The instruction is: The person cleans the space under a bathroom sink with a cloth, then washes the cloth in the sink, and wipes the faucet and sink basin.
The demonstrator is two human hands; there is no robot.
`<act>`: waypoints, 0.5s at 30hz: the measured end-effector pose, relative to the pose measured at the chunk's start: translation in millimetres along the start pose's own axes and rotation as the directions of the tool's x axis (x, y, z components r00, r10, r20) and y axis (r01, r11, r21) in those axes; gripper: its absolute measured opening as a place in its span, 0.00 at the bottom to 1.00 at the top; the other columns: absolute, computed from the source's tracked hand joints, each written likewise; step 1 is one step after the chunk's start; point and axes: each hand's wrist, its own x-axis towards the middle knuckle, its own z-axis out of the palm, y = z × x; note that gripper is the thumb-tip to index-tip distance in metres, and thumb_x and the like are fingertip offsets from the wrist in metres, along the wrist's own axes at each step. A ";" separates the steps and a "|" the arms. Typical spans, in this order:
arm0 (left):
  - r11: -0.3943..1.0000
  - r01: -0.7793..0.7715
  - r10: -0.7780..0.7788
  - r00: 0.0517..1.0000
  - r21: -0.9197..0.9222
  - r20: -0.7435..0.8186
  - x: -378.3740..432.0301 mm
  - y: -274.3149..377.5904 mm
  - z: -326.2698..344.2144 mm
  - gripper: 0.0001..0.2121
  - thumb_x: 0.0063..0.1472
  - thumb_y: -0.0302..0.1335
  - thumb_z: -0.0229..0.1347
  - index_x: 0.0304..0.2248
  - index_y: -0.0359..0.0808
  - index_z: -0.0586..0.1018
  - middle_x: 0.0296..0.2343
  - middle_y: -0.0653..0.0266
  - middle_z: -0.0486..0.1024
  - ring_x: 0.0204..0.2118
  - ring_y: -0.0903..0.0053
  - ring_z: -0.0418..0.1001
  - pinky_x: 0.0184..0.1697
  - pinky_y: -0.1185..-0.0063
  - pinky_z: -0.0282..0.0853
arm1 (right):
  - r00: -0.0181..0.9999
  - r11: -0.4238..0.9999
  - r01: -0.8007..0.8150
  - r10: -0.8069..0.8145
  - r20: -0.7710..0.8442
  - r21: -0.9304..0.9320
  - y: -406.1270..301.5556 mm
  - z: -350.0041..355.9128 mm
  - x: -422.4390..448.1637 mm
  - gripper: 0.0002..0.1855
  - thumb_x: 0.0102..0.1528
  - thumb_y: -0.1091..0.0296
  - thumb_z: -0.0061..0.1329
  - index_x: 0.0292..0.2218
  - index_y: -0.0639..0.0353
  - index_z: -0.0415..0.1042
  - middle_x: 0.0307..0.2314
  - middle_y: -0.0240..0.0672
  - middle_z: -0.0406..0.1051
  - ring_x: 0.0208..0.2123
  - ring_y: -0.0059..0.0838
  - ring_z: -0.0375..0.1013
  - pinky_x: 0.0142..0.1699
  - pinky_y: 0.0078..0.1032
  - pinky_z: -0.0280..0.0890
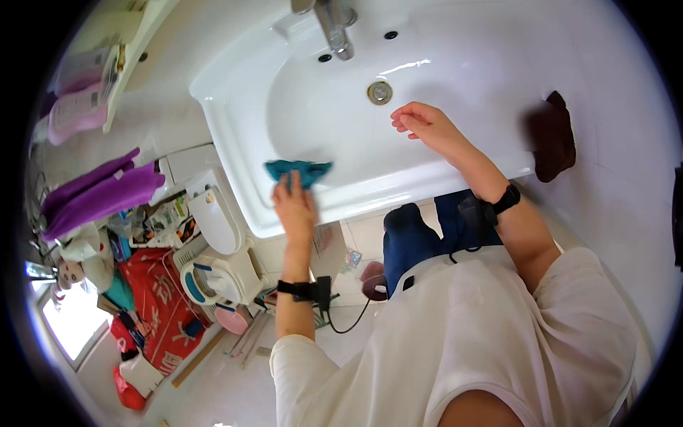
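Observation:
A teal cloth (299, 171) lies bunched on the front left part of the white ceramic washbasin (331, 123), by its rim. My left hand (294, 205) is on it, fingers over its near edge and slightly blurred. My right hand (424, 125) hovers over the bowl, loosely curled, with nothing visible in it. Just beyond its fingertips is the metal drain (380, 93). A chrome faucet (335, 32) stands at the back of the basin.
A dark brown cloth (555, 139) hangs at the basin's right end beside the wall. Purple towels (101, 192) hang at left, below a shelf with pink bottles (80, 115). A white toilet (216, 219) and a potty chair (224, 277) stand left of the basin.

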 end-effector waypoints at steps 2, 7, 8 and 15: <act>0.986 0.119 -0.099 0.982 0.118 -0.158 25.2 -45.1 12.5 0.25 0.52 0.27 0.52 0.51 0.36 0.66 0.47 0.48 0.61 0.48 0.52 0.58 0.49 0.62 0.59 | 1.000 1.000 0.015 -0.015 0.000 0.016 0.4 -10.5 -8.0 0.12 0.58 0.63 0.39 0.40 0.56 0.69 0.35 0.29 0.71 0.40 0.20 0.69 0.44 0.21 0.63; 0.977 0.099 -0.091 0.995 0.188 -0.049 38.8 -31.2 13.9 0.24 0.51 0.28 0.52 0.50 0.35 0.67 0.45 0.49 0.62 0.45 0.53 0.59 0.45 0.63 0.60 | 0.991 0.997 0.010 0.001 -0.137 0.079 21.6 -50.8 -12.9 0.13 0.59 0.61 0.39 0.40 0.56 0.69 0.35 0.30 0.71 0.40 0.21 0.69 0.44 0.22 0.64; 0.986 0.018 -0.023 0.999 0.163 0.026 28.3 -10.9 7.4 0.24 0.51 0.29 0.52 0.49 0.37 0.68 0.43 0.50 0.63 0.44 0.54 0.60 0.44 0.64 0.61 | 0.982 0.994 0.013 0.008 -0.190 0.109 21.8 -58.2 -16.2 0.13 0.59 0.61 0.39 0.41 0.56 0.69 0.35 0.30 0.71 0.40 0.21 0.69 0.45 0.22 0.64; 0.941 -0.287 0.313 0.940 -0.180 0.139 23.6 192.7 11.3 0.24 0.46 0.26 0.53 0.46 0.35 0.68 0.35 0.54 0.66 0.41 0.59 0.64 0.40 0.63 0.60 | 0.973 0.983 0.079 -0.040 -0.229 0.163 15.9 -79.1 -28.5 0.14 0.59 0.60 0.39 0.41 0.57 0.69 0.35 0.31 0.71 0.40 0.22 0.69 0.45 0.22 0.64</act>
